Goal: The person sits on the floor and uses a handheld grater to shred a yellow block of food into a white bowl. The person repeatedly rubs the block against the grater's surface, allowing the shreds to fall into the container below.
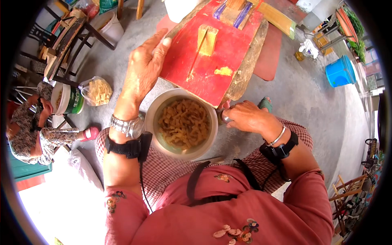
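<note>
A red board (pixel 220 53) lies on a rough wooden plank (pixel 245 75) in front of me. On it sits a small pale wooden block (pixel 208 39), with a thin dark line running from it down the board. My left hand (pixel 145 61) rests at the board's left edge, fingers stretched out and thumb beside it. Beside the board's near right corner, my right hand (pixel 249 117) is closed around something with a shiny metal end, mostly hidden by the fingers. Between my knees stands a white bucket (pixel 150 118) holding brownish-yellow cut strips (pixel 183 122).
A bag of pale strips (pixel 98 92) and a white-and-green bucket (pixel 67 99) stand at left, near another seated person (pixel 41 126). Wooden stools (pixel 67 45) are behind them. At far right stands a blue bucket (pixel 340 71). A yellow plank (pixel 275 18) lies beyond the board.
</note>
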Motion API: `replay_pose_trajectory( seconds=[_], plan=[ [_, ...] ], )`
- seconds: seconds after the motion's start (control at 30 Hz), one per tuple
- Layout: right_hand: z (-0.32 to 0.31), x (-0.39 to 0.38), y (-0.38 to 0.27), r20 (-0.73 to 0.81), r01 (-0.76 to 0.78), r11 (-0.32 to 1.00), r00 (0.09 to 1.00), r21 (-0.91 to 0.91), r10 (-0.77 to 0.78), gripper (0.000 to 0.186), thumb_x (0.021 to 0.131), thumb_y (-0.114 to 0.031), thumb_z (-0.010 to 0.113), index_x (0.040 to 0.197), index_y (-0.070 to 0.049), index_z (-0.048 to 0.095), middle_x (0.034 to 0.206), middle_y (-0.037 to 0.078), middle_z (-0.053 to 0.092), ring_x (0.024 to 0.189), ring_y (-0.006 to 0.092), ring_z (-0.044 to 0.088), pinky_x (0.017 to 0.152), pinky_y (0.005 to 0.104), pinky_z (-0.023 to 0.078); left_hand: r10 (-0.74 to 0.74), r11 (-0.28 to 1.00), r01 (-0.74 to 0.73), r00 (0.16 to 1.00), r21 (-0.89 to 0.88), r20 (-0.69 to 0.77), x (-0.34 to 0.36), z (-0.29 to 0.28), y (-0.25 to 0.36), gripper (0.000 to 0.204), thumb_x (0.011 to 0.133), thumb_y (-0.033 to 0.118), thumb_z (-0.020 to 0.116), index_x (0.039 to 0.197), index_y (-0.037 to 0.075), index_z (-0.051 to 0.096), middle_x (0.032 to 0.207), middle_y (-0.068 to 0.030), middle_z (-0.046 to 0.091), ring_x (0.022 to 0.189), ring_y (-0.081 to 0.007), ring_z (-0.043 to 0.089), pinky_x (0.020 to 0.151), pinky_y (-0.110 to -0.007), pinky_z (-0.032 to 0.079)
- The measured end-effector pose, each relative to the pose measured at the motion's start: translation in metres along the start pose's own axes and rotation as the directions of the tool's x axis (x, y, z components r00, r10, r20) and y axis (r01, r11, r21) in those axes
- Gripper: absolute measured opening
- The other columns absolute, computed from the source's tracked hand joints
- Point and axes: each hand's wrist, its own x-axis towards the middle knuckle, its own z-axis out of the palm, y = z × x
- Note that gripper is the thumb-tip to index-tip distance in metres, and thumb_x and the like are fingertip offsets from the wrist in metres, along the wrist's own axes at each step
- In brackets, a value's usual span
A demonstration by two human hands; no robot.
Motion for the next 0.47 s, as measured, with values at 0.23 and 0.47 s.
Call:
replay_pose_trajectory(
  seconds=[0.23,0.47],
  plan=[
    [-0.014,-0.002,-0.017,0.068,0.007,0.997,0.998,-0.076,-0.002,0.029,0.085,-0.027,0.072,0.095,-0.003,0.058,0.087,0.016,0.068,0.09,0.0373,0.066,0.079,0.0489,0.05,0.162,0.942,-0.176,0.984,-0.285,-0.072,-0.018,-0.04,0.076,0.047,0.102,0.034,0.053,0.129,-0.004,0.061,0.125,-0.0185,0.066,0.12,-0.0228,0.06,0.106,-0.036,0.042],
    [0.063,0.009,0.001,-0.326,0.288,0.955,0.899,-0.066,-0.294,0.021,0.087,-0.024,0.063,0.091,-0.003,0.062,0.099,0.017,0.066,0.098,0.0338,0.065,0.084,0.0481,0.048,0.643,0.766,-0.348,0.439,-0.541,0.628,-0.025,-0.068,0.148,0.06,0.091,0.044,0.059,0.125,-0.005,0.059,0.117,-0.0172,0.066,0.105,-0.0246,0.063,0.098,-0.035,0.047]
  ],
)
